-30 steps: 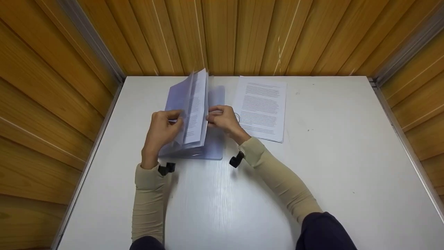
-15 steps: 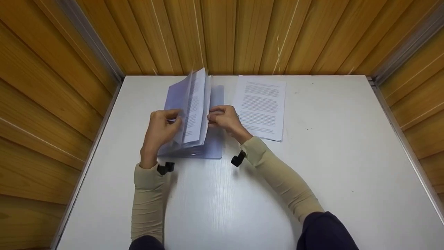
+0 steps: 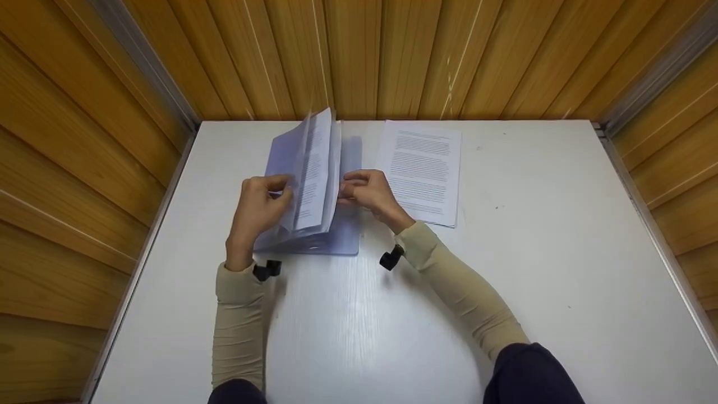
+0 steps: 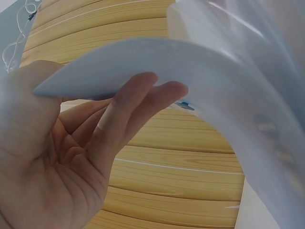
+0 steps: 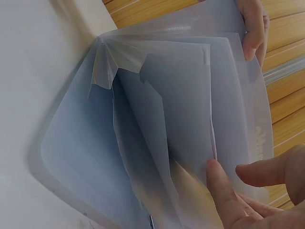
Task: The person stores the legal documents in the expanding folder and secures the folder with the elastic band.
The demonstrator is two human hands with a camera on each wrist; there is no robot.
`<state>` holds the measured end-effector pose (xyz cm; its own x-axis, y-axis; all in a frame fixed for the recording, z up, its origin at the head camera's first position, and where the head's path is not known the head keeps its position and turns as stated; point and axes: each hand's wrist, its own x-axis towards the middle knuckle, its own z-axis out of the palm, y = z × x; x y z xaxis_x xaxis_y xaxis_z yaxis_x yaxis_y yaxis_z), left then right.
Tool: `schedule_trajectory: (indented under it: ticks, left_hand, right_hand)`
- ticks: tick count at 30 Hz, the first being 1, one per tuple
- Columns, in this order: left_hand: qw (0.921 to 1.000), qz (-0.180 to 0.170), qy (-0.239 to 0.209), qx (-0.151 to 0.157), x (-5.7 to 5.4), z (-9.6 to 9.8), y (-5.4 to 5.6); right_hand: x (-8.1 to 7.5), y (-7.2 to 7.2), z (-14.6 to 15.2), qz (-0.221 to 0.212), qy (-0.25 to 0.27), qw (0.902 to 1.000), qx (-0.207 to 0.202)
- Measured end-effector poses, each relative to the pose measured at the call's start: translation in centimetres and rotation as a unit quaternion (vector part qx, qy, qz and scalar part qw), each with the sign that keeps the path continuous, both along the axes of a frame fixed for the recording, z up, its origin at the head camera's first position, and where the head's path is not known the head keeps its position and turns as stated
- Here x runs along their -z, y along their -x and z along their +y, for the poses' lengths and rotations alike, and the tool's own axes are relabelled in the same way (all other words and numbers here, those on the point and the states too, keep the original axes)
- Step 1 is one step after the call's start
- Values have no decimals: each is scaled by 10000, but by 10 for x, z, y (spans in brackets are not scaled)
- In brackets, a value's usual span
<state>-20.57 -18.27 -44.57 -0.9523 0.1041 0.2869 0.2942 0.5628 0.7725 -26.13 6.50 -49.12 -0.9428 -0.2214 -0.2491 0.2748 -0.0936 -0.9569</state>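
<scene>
A pale blue display folder (image 3: 348, 235) with clear plastic sleeves lies half open on the white table (image 3: 505, 280), its sleeves standing up. My left hand (image 3: 261, 202) holds the raised cover and sleeves from the left, thumb in front and fingers (image 4: 138, 105) behind the curved sheet (image 4: 228, 95). My right hand (image 3: 364, 191) is at the free edge of the sleeves. Its thumb and fingertips (image 5: 224, 191) pinch the edge of one sleeve (image 5: 190, 109). The left hand's fingertips (image 5: 252, 28) show at the folder's far edge. Printed pages sit inside some sleeves.
A stack of printed paper sheets (image 3: 423, 171) lies flat just right of the folder. Wooden panel walls (image 3: 392, 56) with metal corner rails close in the table on the left, back and right.
The right hand has drifted slightly to the right along the sleeve edge. The left hand and the raised sleeves have hardly moved.
</scene>
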Motion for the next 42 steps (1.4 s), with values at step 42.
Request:
schedule_trajectory:
  ticks: [42]
  left_hand:
    - [9998,4,-115,158,3,3,0]
  right_hand:
    - [-18,4,111,1538,-2851,9455,316]
